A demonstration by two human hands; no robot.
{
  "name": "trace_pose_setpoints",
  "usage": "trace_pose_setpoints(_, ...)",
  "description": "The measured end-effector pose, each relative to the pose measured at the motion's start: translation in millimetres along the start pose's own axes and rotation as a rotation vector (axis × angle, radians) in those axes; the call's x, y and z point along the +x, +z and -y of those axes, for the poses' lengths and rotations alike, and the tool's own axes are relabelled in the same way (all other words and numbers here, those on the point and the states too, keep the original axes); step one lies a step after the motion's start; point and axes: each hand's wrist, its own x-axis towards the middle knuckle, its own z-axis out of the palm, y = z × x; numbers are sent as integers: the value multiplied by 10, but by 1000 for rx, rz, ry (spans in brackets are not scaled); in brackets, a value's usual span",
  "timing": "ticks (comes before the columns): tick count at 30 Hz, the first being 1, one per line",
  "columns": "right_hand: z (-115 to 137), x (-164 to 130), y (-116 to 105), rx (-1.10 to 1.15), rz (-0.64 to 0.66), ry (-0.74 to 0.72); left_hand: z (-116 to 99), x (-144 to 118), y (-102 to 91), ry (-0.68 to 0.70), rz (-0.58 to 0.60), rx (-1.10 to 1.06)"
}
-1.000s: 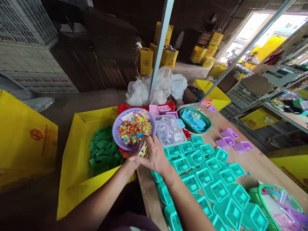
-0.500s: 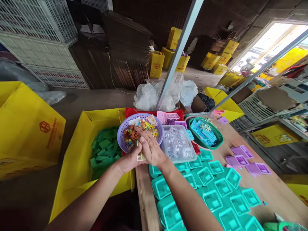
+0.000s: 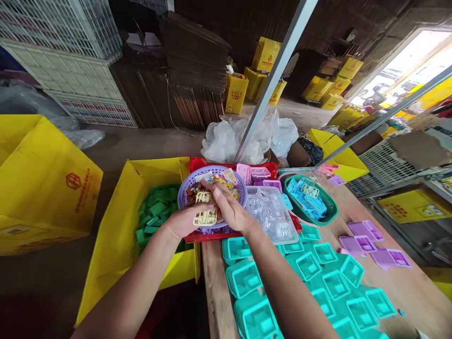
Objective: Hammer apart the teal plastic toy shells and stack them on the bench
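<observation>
My left hand (image 3: pixel 187 220) grips a cream plastic frame of small moulded parts (image 3: pixel 205 215), with the thumb lying across its front. Close against it, my right hand (image 3: pixel 230 207) is curled, its fingertips partly hidden behind the frame; what they hold I cannot make out. Both hands are over the near part of a purple perforated basket (image 3: pixel 181 190). Inside the basket lie small brown pieces (image 3: pixel 191 194), bright multicoloured bits (image 3: pixel 231 189) and printed paper cards (image 3: pixel 229 176).
Left of the table, a yellow carton (image 3: pixel 106 245) holds green pieces (image 3: pixel 158 207). A clear tray (image 3: pixel 291 235) of transparent parts and a green basket (image 3: pixel 334 212) of blue parts stand to the right. Teal trays (image 3: pixel 243 278) and purple trays (image 3: pixel 367 230) cover parts of the table. A metal post (image 3: pixel 273 77) rises behind.
The hands were pressed together with the cream frame mostly covered beneath them. Now the frame is tilted up, its face showing in my left hand, and the right hand has shifted slightly right.
</observation>
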Motion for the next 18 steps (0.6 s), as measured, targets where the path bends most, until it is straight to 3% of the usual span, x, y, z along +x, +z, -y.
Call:
trace_pose_setpoints(2,-200,141,-78,-167,-130,75,-96,41,25,19,22,-29)
trace_pose_setpoints(5,-576,359,-160,-503,-320,396,-161,140,50,39,44,-106)
trace_pose_setpoints(8,-879,512,-167,-648,-290,584,-105,257,35,37,-8,-182)
trace_pose_setpoints(11,-1017,586,-157,-635,-276,529,-17,323,-2,36,-34,-238)
trace_pose_setpoints(15,-1015,607,-242,-582,-327,427,17,320,-31,31,-22,-298)
trace_pose_setpoints(18,-949,545,-293,-383,-461,402,19,309,-35,61,-72,-328)
